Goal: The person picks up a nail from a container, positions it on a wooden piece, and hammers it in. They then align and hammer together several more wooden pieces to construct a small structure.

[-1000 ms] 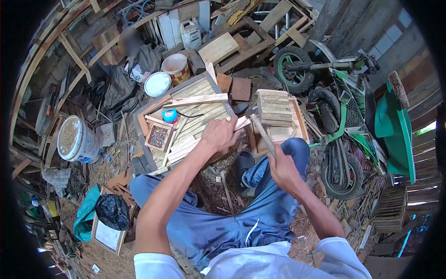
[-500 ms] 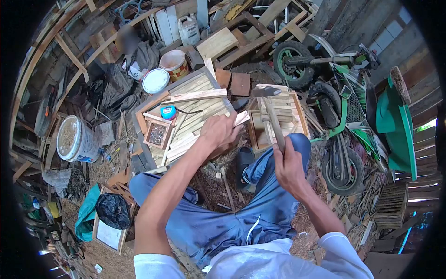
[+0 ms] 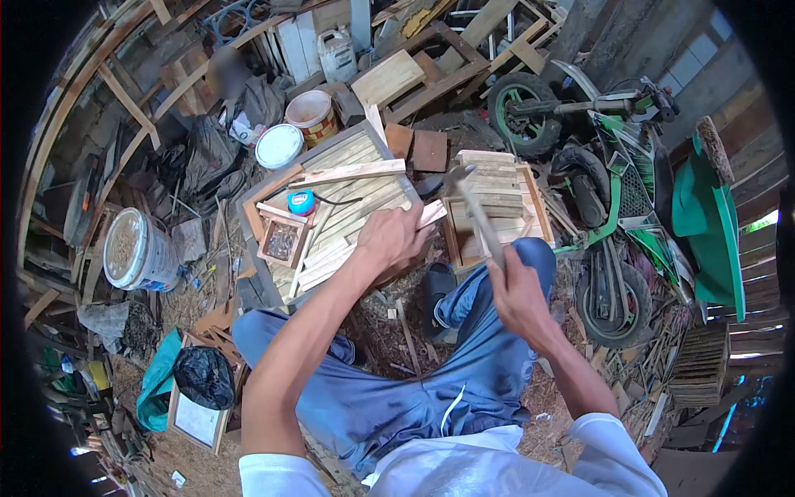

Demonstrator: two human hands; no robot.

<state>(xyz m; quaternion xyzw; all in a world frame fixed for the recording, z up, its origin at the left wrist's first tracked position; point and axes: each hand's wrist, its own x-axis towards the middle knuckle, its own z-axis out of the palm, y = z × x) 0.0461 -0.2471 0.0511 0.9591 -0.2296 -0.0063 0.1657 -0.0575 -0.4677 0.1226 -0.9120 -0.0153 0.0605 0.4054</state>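
Right hand (image 3: 520, 291), centre-right of frame, is clenched around the handle of a hammer (image 3: 479, 217), whose head is raised at upper centre over the stack of slats (image 3: 497, 178) in a small wooden frame. Left hand (image 3: 391, 238), centre frame, presses down on a wood strip (image 3: 431, 214) at the right edge of the slatted panel (image 3: 348, 195). A box of nails (image 3: 282, 240) and a tape roll (image 3: 301, 201) lie on the panel's left side.
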